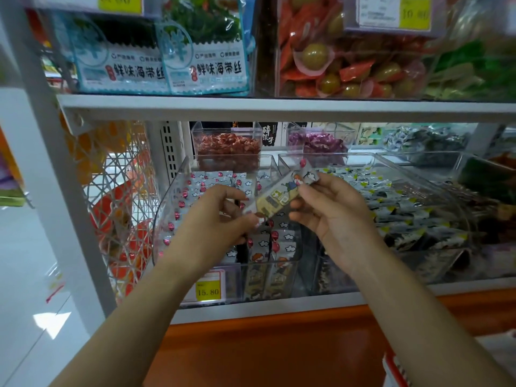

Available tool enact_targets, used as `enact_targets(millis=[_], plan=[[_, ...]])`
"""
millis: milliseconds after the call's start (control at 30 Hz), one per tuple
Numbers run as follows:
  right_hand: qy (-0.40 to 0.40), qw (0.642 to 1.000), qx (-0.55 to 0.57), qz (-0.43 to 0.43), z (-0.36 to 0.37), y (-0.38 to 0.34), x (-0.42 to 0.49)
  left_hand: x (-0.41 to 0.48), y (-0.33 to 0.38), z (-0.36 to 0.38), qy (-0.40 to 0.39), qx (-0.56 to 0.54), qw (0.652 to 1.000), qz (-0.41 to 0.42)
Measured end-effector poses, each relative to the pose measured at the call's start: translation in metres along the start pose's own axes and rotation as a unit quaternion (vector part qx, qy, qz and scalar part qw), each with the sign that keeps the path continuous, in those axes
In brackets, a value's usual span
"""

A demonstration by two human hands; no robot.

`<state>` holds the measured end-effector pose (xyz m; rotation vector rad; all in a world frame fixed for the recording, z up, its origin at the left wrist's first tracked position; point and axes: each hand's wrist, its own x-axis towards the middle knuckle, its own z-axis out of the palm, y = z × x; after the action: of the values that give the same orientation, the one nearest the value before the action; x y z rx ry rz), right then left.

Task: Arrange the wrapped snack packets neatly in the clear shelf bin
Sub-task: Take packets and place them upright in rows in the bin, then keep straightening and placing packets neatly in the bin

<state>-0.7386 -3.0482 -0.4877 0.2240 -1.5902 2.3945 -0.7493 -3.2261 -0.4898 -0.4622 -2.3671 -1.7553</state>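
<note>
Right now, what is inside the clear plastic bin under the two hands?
The clear plastic bin holds rows of grey cloud-print snack packets. The left hand and right hand cover its middle.

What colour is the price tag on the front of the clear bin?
Yellow with a red border, price tag, seen in the head view below the clear bin.

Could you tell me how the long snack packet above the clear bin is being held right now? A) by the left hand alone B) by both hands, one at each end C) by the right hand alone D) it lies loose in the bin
B: the left hand pinches the lower end of the snack packet and the right hand its upper end, above the clear bin.
</note>
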Motion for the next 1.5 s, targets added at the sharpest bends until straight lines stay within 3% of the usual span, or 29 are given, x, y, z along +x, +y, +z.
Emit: enact_targets(millis=[100, 200, 400, 900, 1100, 1267, 1500], plan=[[-0.023, 0.997, -0.073, -0.032, -0.001, -0.002, -0.002, -0.002, -0.003, 0.002, -0.003, 0.159, 0.985, 0.064], [-0.053, 0.986, -0.133, -0.079, 0.001, -0.005, -0.005, -0.003, -0.003, 0.004, -0.014, 0.201, 0.974, 0.101], [-0.097, 0.971, -0.180, -0.125, 0.009, -0.004, -0.013, -0.005, 0.000, 0.009, -0.014, 0.187, 0.973, 0.133], [-0.160, 0.982, -0.037, -0.092, 0.003, -0.011, -0.013, -0.011, 0.013, 0.015, -0.014, 0.099, 0.980, 0.171], [-0.139, 0.981, -0.074, -0.114, -0.009, -0.026, -0.026, -0.018, 0.024, 0.026, -0.031, 0.118, 0.973, 0.195], [-0.090, 0.965, -0.196, -0.151, -0.042, -0.056, -0.055, -0.029, 0.042, 0.059, -0.084, 0.122, 0.968, 0.204], [0.038, 0.926, -0.355, -0.119, -0.110, -0.105, -0.109, -0.048, 0.073, 0.140, -0.230, 0.093, 0.946, 0.210]])
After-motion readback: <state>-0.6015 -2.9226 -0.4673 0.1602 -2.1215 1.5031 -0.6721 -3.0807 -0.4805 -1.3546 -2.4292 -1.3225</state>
